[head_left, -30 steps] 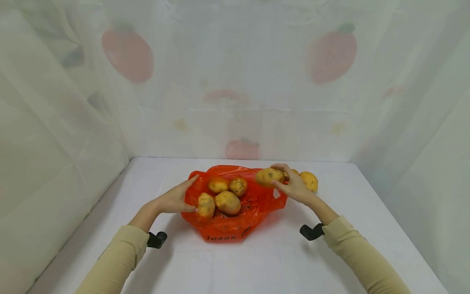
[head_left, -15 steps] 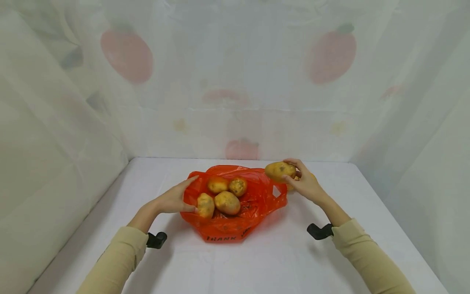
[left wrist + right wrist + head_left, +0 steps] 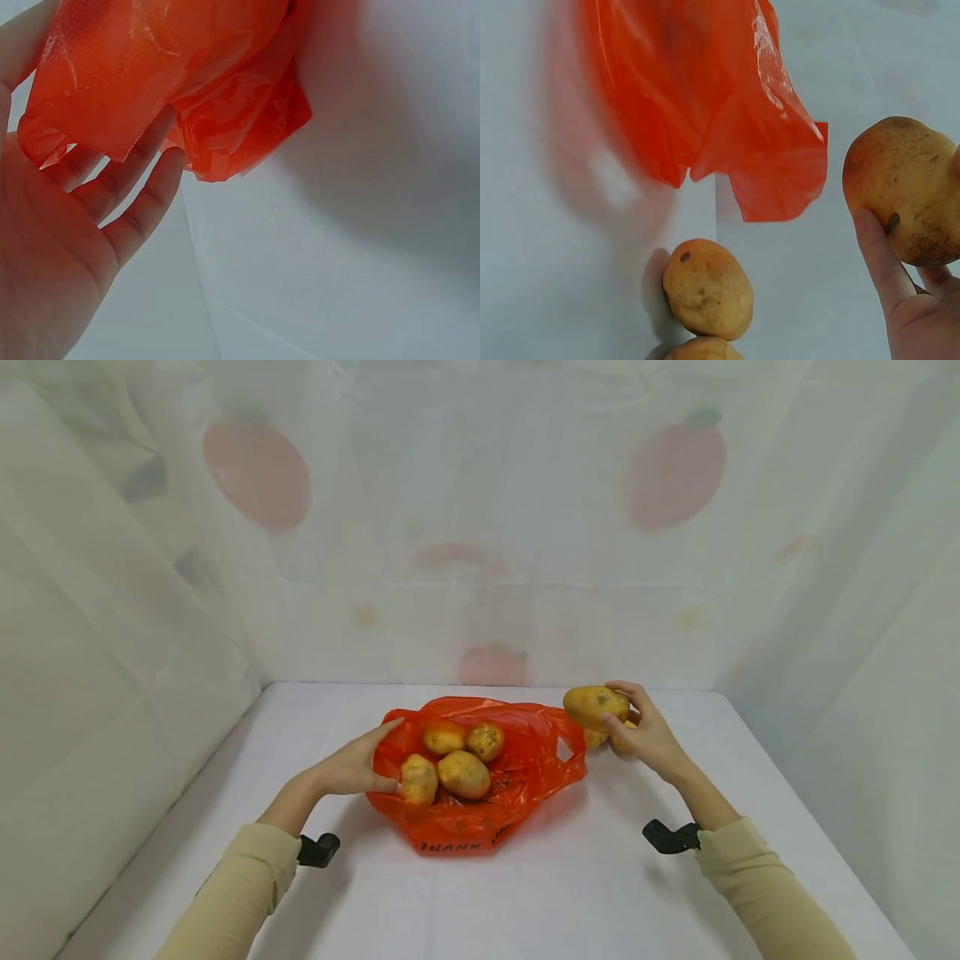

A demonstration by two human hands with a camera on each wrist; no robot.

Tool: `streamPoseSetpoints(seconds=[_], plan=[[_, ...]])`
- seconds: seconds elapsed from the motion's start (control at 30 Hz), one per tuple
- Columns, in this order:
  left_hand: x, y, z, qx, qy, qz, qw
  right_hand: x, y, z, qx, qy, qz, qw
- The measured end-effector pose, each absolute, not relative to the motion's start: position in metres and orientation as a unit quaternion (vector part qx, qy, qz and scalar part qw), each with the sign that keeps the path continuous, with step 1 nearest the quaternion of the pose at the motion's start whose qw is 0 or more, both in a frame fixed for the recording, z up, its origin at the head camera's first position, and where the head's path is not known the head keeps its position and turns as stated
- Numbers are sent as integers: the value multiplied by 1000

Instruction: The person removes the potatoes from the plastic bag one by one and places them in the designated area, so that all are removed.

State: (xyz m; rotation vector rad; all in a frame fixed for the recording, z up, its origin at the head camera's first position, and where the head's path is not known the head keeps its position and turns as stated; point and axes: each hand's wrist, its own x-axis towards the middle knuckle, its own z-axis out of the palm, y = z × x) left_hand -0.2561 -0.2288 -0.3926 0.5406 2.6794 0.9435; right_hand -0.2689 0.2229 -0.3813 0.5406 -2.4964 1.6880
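Currently: one red bag [image 3: 525,781], crinkled plastic, four lumpy potatoes [image 3: 463,775] inside; left hand [image 3: 352,768], grip spread, touching the bag's left rim; right hand [image 3: 648,735], grip pinching an oval, dark-spotted potato [image 3: 592,707] by its right rim, shifted rightward since a second ago; two loose potatoes [image 3: 708,289] on the bench [image 3: 540,902], right of it.

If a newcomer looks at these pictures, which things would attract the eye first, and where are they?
Most likely the red bag, bright against the white tabletop in the middle of the head view, its open mouth showing four potatoes. Next, perhaps, the raised potato held in the person's right grip, near the bag's right end. A quieter third might be two loose potatoes lying beside that end.
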Motion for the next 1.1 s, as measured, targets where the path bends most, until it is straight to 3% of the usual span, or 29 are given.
streamPoseSetpoints(seconds=[1.1], plan=[[-257, -229, -395, 180, 919, 327, 130, -273, 268, -402, 101, -780, 607, 110]])
